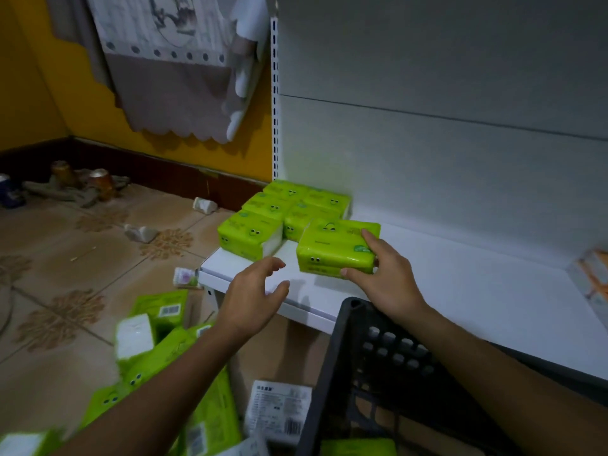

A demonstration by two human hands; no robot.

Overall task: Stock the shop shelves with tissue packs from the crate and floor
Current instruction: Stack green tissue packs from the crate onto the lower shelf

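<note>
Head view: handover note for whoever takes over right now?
Right hand grips a green tissue pack at the shelf front, beside the shelved packs. Left hand open over the shelf edge, holding nothing.
Done: two rows of packs in the shelf's left back corner.
To do: set this pack, then the floor packs and at least one in the black crate.

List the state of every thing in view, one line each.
Right hand, grips the held pack by its right end.
Left hand, open, holding nothing, above the shelf edge.
Held pack, over the shelf, beside the stocked packs.
Stocked packs, lying flat in the shelf's left rear corner.
Crate, open-topped, one green pack visible inside.
Floor packs, scattered loose on the tiles.
</note>
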